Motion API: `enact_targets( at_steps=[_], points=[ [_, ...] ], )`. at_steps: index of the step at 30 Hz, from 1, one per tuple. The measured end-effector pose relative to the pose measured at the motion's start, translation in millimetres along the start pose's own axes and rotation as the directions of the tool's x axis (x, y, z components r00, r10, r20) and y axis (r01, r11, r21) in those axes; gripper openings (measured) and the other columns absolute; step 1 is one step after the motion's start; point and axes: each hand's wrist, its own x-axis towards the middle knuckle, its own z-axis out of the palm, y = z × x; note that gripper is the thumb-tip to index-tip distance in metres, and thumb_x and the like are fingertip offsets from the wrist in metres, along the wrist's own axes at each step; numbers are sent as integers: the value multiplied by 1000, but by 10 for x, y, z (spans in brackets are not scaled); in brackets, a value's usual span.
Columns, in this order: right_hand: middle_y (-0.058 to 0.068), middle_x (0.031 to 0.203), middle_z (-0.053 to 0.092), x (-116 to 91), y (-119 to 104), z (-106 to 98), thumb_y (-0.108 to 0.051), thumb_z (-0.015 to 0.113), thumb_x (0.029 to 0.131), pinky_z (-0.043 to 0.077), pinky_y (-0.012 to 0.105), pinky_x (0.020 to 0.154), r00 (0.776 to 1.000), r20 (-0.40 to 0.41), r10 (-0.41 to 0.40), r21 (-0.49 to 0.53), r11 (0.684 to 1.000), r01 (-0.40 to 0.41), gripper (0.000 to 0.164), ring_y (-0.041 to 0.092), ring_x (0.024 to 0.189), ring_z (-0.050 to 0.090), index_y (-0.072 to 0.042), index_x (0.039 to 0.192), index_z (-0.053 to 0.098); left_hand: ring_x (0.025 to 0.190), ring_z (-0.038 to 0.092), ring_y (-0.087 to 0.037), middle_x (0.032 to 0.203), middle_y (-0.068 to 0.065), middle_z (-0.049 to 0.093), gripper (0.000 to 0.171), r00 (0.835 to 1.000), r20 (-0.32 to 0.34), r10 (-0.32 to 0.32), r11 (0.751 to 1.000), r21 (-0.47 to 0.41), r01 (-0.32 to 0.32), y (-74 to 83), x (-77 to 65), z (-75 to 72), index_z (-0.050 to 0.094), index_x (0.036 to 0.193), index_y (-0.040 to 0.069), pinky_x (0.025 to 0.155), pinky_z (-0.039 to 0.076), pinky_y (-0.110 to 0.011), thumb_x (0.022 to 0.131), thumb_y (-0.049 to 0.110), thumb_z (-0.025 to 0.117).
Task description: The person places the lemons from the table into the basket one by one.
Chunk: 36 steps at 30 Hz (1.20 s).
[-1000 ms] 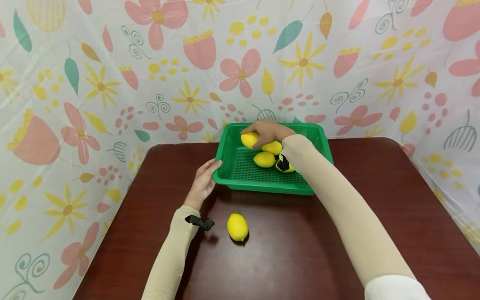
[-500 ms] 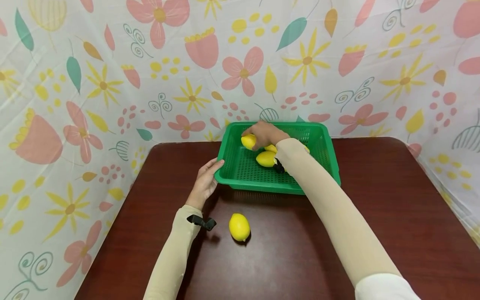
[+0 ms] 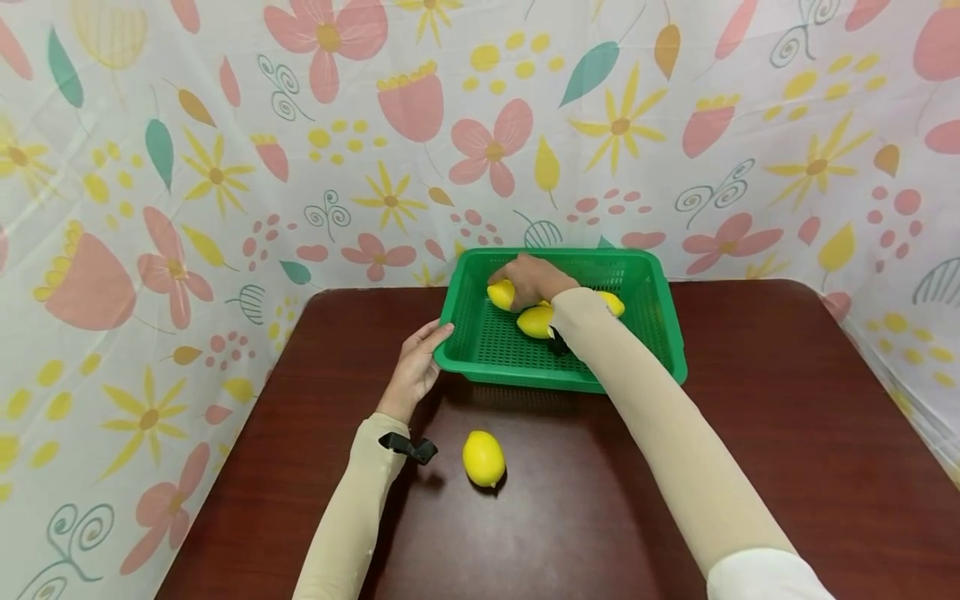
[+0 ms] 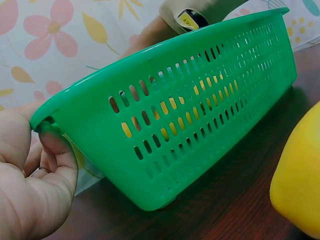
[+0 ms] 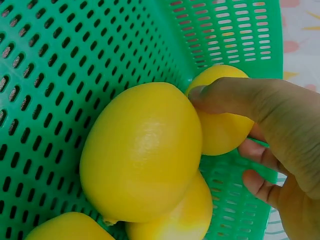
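In the head view my left hand [image 3: 415, 367] grips the left rim of a green plastic basket [image 3: 540, 379]. The left wrist view shows the fingers [image 4: 60, 150] curled under that rim. My right hand [image 3: 531, 279] is down inside the basket, toward its back left corner, holding a yellow lemon [image 3: 500, 294]. In the right wrist view the thumb lies on this lemon [image 5: 220, 132], with fingers behind it. More lemons lie in the basket, one of them large in the foreground [image 5: 142, 155]. My right forearm hides part of the basket's contents.
One loose lemon [image 3: 483, 458] lies on the dark wooden table [image 3: 570, 517] in front of the basket. A flower-patterned cloth [image 3: 495, 150] hangs close behind the basket and along both sides. A black strap [image 3: 408, 447] sits on my left sleeve.
My right hand has lowered slightly with the lemon, and its forearm has shifted left, uncovering a lemon on the right. The left hand keeps its grip on the rim.
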Motion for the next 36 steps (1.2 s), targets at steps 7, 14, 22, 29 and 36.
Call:
enact_targets(
  at_steps=[7,14,22,29,36],
  points=[
    [6,149,55,-4,2,-17,-11,76,91,53,45,98,999,-7,-52,-12,999,52,57,32,130,53,-18,146,60,89,70,-13,124,-19,62,39,1000,-1,3,1000,-2,-3,5,5,13,58,138,0,72,60,-22,102,13,66],
    [9,148,56,-76,-3,-115,-19,77,92,54,43,91,995,-29,-97,-23,995,97,54,27,106,63,-14,144,61,93,70,-13,125,-16,62,40,1000,12,-9,1000,3,9,26,-12,17,55,142,1,75,60,-23,104,13,63],
    [9,143,61,-286,-78,-172,-36,74,94,52,52,101,984,-135,-112,-14,994,111,53,33,126,58,-12,141,63,97,69,-15,118,-10,65,45,1000,15,-10,1000,10,10,12,-11,13,52,145,0,77,60,-23,104,14,63],
    [9,135,66,-647,-314,-264,-45,72,94,54,51,97,961,-276,-25,100,993,55,53,33,120,62,-13,136,66,102,67,-16,126,-14,61,43,1000,11,-20,1000,-6,20,4,-8,22,55,143,3,82,60,-24,103,15,65],
    [9,129,70,-998,-605,-219,-44,74,92,56,47,92,927,-375,32,197,979,45,52,30,113,65,-10,131,70,97,69,-13,119,-10,65,46,999,20,-25,999,-20,25,28,-26,10,51,146,2,83,60,-25,104,16,64]
  ],
)
